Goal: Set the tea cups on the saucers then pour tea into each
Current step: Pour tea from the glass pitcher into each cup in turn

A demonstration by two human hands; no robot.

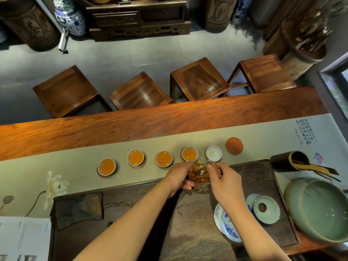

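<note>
My right hand (224, 178) fingers clamp the slippery, fragile glass pitcher (199, 173) by its wooden handle at three o'clock, left hand (178, 176) cupping it at nine.

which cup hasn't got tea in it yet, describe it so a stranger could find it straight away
Find the long pale cloth runner lying along the wooden table and follow the row of five small white cups on it. The unfilled cup is the last one at the right end, just before a bare round reddish saucer. Its four neighbours hold orange tea; this one shows a pale, nearly empty inside.
</note>
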